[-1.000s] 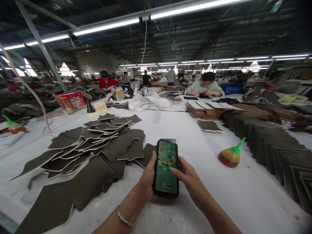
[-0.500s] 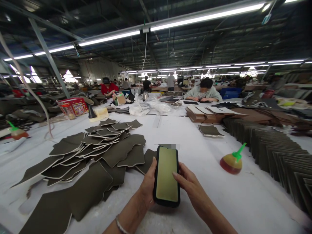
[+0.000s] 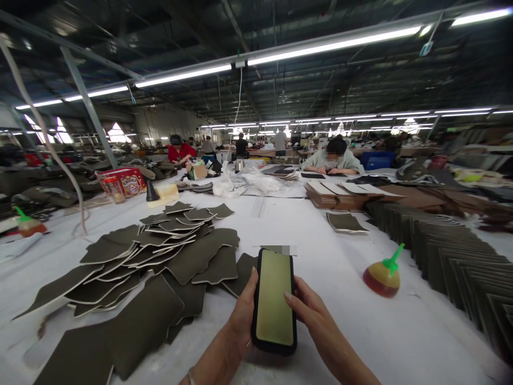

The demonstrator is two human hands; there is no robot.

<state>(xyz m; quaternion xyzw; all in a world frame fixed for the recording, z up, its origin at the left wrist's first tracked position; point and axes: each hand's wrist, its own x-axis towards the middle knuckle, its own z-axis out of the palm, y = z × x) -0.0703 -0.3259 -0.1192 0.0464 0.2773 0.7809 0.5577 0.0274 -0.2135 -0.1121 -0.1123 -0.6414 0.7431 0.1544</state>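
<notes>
The left hand [image 3: 241,314] comes up from the lower edge of the view on a bare forearm and is closed around a black-cased smartphone [image 3: 274,300] with a plain yellow-green screen. Its thumb lies straight along the smartphone's left edge, and its fingers are out of sight behind the case. The smartphone is held face up, its length pointing away from the person, low in the middle of the view above the white-covered worktable [image 3: 320,235].

The right hand [image 3: 311,315] reaches in from the lower right, wrist angled inward, and lies against the smartphone's right side. One fingertip [image 3: 287,295] touches the right rim of the screen. The other fingers are hidden, so I cannot tell whether this hand clasps the case or only rests against it.

Just left of the smartphone and beyond it lies a loose heap of dark olive, flat cut pieces with pale edges [image 3: 160,251]; its nearest piece passes behind the left thumb. To the right of the smartphone, apart from it, stands a round amber-and-red squeeze bottle with a green spout [image 3: 382,277]. Farther right runs a row of dark folded pieces [image 3: 452,246] standing on edge. Well beyond the smartphone, a person in a pale top [image 3: 334,160] sits at the table's far end.
</notes>
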